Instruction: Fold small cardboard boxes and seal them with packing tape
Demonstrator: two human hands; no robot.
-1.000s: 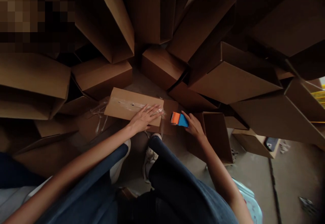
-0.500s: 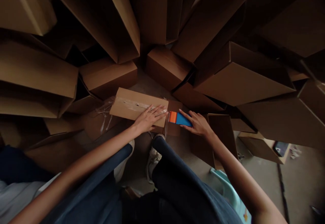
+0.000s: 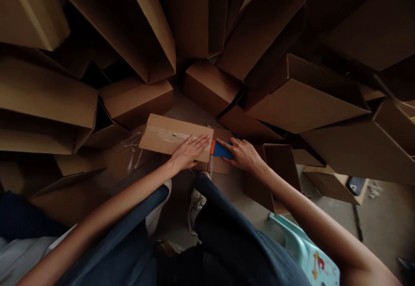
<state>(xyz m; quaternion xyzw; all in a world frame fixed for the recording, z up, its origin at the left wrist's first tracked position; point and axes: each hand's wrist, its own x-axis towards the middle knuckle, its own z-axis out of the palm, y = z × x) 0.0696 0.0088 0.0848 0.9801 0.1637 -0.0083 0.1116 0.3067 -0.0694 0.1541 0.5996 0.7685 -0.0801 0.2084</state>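
Note:
A small cardboard box (image 3: 162, 131) lies in front of my feet, with clear tape and a slit along its top. My left hand (image 3: 189, 151) rests flat on the right part of that top, fingers stretched out. My right hand (image 3: 244, 153) grips a blue hand tool with an orange end (image 3: 222, 149); its exact kind is unclear. The tool's orange end meets the right edge of the box, close to my left fingertips. Fingers of my right hand lie along the blue body and partly cover it.
Tall cardboard boxes (image 3: 191, 18) crowd the far side, and an open box (image 3: 266, 182) stands by my right forearm. A phone (image 3: 355, 185) lies on another box at right. A light-blue plastic stool (image 3: 300, 243) is beside my right leg. Loose clear plastic (image 3: 131, 147) lies left of the small box.
My right hand has moved left, bringing the blue tool against the box's right edge. The fingers of my left hand have drawn closer together while staying on the box.

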